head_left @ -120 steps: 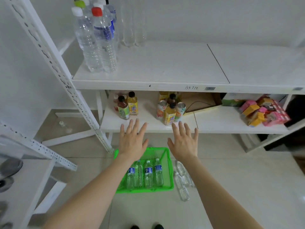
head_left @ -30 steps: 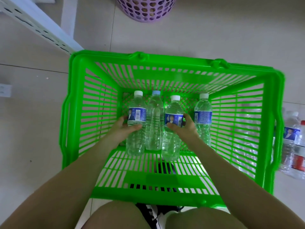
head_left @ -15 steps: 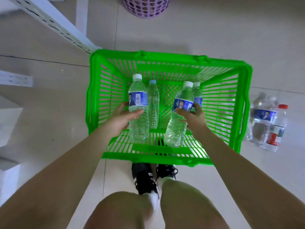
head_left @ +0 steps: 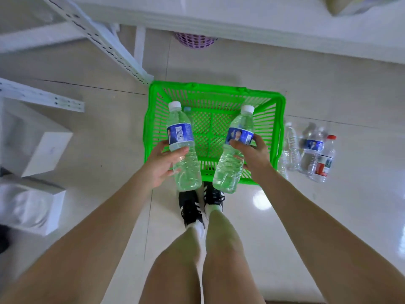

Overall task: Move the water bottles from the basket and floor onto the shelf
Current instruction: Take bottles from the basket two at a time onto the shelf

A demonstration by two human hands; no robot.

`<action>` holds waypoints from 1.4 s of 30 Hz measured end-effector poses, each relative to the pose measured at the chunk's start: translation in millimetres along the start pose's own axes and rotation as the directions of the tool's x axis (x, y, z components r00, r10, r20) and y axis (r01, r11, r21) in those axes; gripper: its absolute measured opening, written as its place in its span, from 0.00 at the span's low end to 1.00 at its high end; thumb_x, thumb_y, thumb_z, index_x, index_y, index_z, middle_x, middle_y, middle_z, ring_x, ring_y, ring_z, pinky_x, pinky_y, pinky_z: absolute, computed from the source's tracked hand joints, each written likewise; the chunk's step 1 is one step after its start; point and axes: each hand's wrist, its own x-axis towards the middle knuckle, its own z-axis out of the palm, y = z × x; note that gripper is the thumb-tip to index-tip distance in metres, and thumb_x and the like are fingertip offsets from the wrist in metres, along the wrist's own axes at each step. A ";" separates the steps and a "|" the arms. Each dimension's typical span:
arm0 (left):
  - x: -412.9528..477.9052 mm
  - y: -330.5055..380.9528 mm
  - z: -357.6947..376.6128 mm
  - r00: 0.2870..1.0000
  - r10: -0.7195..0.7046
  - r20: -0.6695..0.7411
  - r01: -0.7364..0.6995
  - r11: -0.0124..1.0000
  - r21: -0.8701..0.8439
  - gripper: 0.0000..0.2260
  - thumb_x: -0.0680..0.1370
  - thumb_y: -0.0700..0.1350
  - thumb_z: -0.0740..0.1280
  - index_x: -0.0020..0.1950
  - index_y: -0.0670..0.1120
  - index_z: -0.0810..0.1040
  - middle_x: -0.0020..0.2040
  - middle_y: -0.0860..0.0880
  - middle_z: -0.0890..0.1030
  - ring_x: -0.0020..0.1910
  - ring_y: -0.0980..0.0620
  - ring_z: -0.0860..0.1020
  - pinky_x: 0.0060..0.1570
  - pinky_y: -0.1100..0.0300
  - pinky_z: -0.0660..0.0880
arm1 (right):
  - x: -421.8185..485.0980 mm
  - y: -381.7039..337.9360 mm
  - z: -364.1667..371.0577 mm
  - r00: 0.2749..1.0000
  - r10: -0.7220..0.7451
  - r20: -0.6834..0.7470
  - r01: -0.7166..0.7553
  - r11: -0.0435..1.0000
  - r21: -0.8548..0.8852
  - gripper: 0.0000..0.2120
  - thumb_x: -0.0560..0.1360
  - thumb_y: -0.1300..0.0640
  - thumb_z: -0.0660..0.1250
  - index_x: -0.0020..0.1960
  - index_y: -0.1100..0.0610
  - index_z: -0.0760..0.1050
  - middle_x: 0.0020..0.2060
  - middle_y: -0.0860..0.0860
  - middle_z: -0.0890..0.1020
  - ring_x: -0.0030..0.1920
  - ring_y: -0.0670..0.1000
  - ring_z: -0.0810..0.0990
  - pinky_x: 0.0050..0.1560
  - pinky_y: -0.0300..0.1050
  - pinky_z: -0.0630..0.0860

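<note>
We see two water bottles lifted over the green basket [head_left: 281, 128], one in each of the hands. The left hand [head_left: 161, 164] grips the left bottle [head_left: 184, 150] round its middle, thumb across the front just under the blue label. This bottle is nearly upright, white cap up. The right hand [head_left: 256, 153] has thumb and fingers curled round the right bottle [head_left: 234, 163] at its label, and this one leans with its cap toward the right. The two bottles are apart, and the basket's mesh bottom shows between them. Behind the left bottle's shoulder a pale blue cap [head_left: 187, 109] peeps out inside the basket; we cannot tell more of it.

The basket sits on a pale, glossy tiled floor [head_left: 328, 88]. Just right of it is a cluster of floor bottles [head_left: 311, 150]: a clear one nearest the basket, one with a blue label, one with a red cap. Whether they stand or lie we cannot tell.

Beyond the basket the white shelf [head_left: 219, 20] runs across the top of the view. A perforated white post [head_left: 109, 49] slants down to the basket's far left corner. A purple basket [head_left: 195, 41] shows partly under the shelf. Blurred white boxes [head_left: 43, 150] lie at the left. At the basket's near rim are black shoes [head_left: 189, 207] and bare knees.
</note>
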 end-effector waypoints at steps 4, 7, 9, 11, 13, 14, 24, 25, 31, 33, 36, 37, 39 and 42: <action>-63.7 13.5 7.1 0.998 0.063 -0.003 -0.063 0.994 -0.086 0.23 0.72 0.43 0.75 0.65 0.49 0.72 0.48 0.49 0.83 0.50 0.48 0.81 0.44 0.54 0.77 | -56.9 -29.1 -11.5 0.999 -0.031 0.024 0.030 0.999 0.018 0.22 0.67 0.59 0.77 0.57 0.52 0.74 0.50 0.54 0.82 0.47 0.55 0.82 0.36 0.39 0.74; -110.1 22.4 9.8 0.994 0.111 0.010 -0.108 0.986 -0.124 0.23 0.72 0.44 0.75 0.65 0.47 0.73 0.49 0.48 0.83 0.50 0.47 0.82 0.44 0.54 0.78 | -102.7 -47.8 -21.4 0.998 -0.050 0.032 0.048 0.997 0.060 0.25 0.67 0.57 0.78 0.60 0.51 0.73 0.52 0.53 0.82 0.49 0.55 0.83 0.38 0.40 0.74; -141.9 28.0 10.8 0.989 0.148 0.029 -0.143 0.980 -0.137 0.21 0.72 0.44 0.74 0.64 0.47 0.74 0.47 0.49 0.83 0.47 0.48 0.82 0.41 0.56 0.78 | -135.3 -57.6 -28.6 0.997 -0.067 0.039 0.064 0.995 0.074 0.27 0.64 0.53 0.78 0.60 0.50 0.74 0.51 0.52 0.83 0.47 0.54 0.84 0.43 0.44 0.75; -173.7 34.4 10.8 0.983 0.183 0.028 -0.177 0.972 -0.153 0.19 0.73 0.43 0.74 0.62 0.49 0.74 0.46 0.49 0.82 0.45 0.49 0.82 0.40 0.56 0.78 | -169.1 -66.3 -36.1 0.994 -0.092 0.052 0.085 0.990 0.114 0.26 0.65 0.54 0.77 0.61 0.49 0.74 0.49 0.51 0.84 0.42 0.52 0.83 0.47 0.48 0.74; -205.5 39.8 8.9 0.976 0.217 0.036 -0.208 0.965 -0.159 0.19 0.73 0.43 0.74 0.62 0.50 0.74 0.47 0.49 0.83 0.45 0.49 0.82 0.39 0.56 0.79 | -202.7 -73.3 -41.5 0.989 -0.126 0.076 0.113 0.981 0.159 0.25 0.67 0.55 0.76 0.61 0.51 0.74 0.47 0.51 0.83 0.40 0.52 0.82 0.46 0.48 0.74; -220.2 42.7 8.2 0.970 0.238 0.045 -0.228 0.961 -0.154 0.19 0.72 0.43 0.74 0.61 0.51 0.74 0.48 0.49 0.83 0.45 0.49 0.82 0.39 0.56 0.79 | -218.7 -76.9 -43.5 0.986 -0.146 0.085 0.130 0.976 0.177 0.26 0.65 0.55 0.76 0.62 0.51 0.74 0.47 0.51 0.83 0.40 0.52 0.82 0.44 0.47 0.75; -380.6 69.8 8.2 0.867 0.481 0.131 -0.467 0.875 -0.129 0.16 0.72 0.40 0.74 0.56 0.52 0.78 0.54 0.47 0.84 0.52 0.46 0.83 0.55 0.46 0.79 | -368.2 -123.4 -67.1 0.916 -0.374 0.145 0.324 0.902 0.284 0.20 0.61 0.57 0.75 0.53 0.51 0.77 0.39 0.52 0.83 0.35 0.51 0.81 0.35 0.42 0.76; -394.9 72.9 9.1 0.853 0.503 0.139 -0.488 0.863 -0.130 0.16 0.72 0.40 0.74 0.57 0.51 0.77 0.54 0.46 0.84 0.51 0.47 0.83 0.54 0.46 0.79 | -380.7 -130.2 -69.3 0.908 -0.394 0.147 0.341 0.895 0.288 0.21 0.61 0.56 0.74 0.53 0.51 0.77 0.40 0.52 0.83 0.35 0.51 0.81 0.36 0.43 0.76; -467.5 99.3 18.4 0.776 0.606 0.174 -0.596 0.795 -0.113 0.27 0.63 0.45 0.78 0.59 0.50 0.76 0.56 0.46 0.83 0.49 0.47 0.84 0.51 0.47 0.80 | -441.2 -178.9 -88.6 0.838 -0.531 0.125 0.474 0.821 0.318 0.27 0.60 0.57 0.75 0.59 0.56 0.76 0.41 0.53 0.84 0.37 0.52 0.82 0.38 0.44 0.76; -486.7 113.6 26.0 0.746 0.640 0.186 -0.631 0.768 -0.111 0.28 0.61 0.46 0.78 0.60 0.50 0.75 0.55 0.46 0.84 0.49 0.47 0.84 0.51 0.46 0.80 | -456.9 -198.1 -97.3 0.813 -0.568 0.126 0.509 0.799 0.319 0.27 0.60 0.57 0.75 0.59 0.55 0.76 0.41 0.52 0.84 0.36 0.51 0.82 0.37 0.43 0.76; -509.9 140.1 42.0 0.696 0.689 0.200 -0.679 0.723 -0.128 0.29 0.62 0.45 0.77 0.62 0.48 0.74 0.52 0.46 0.85 0.45 0.48 0.84 0.43 0.52 0.80 | -474.0 -229.4 -111.6 0.770 -0.625 0.131 0.567 0.763 0.309 0.28 0.57 0.55 0.77 0.56 0.54 0.77 0.43 0.54 0.84 0.38 0.53 0.82 0.41 0.46 0.76; -516.2 150.0 48.8 0.680 0.702 0.211 -0.691 0.710 -0.135 0.30 0.62 0.45 0.77 0.62 0.48 0.74 0.52 0.46 0.85 0.46 0.48 0.84 0.41 0.53 0.79 | -478.7 -240.6 -116.5 0.753 -0.644 0.134 0.588 0.751 0.301 0.27 0.57 0.55 0.77 0.55 0.54 0.78 0.43 0.54 0.84 0.39 0.53 0.82 0.41 0.46 0.76; -524.5 171.4 63.4 0.652 0.723 0.230 -0.713 0.687 -0.141 0.29 0.61 0.43 0.77 0.61 0.48 0.75 0.53 0.45 0.84 0.48 0.46 0.83 0.43 0.53 0.79 | -484.3 -262.8 -126.7 0.720 -0.680 0.138 0.628 0.724 0.286 0.23 0.59 0.57 0.76 0.53 0.52 0.77 0.43 0.54 0.85 0.40 0.53 0.83 0.41 0.46 0.77; -532.7 204.0 86.6 0.614 0.753 0.238 -0.749 0.650 -0.125 0.32 0.60 0.40 0.81 0.61 0.49 0.75 0.52 0.46 0.85 0.51 0.44 0.83 0.51 0.45 0.80 | -485.5 -295.5 -142.2 0.677 -0.725 0.127 0.681 0.682 0.266 0.21 0.59 0.57 0.76 0.51 0.51 0.78 0.45 0.53 0.85 0.44 0.54 0.83 0.45 0.48 0.77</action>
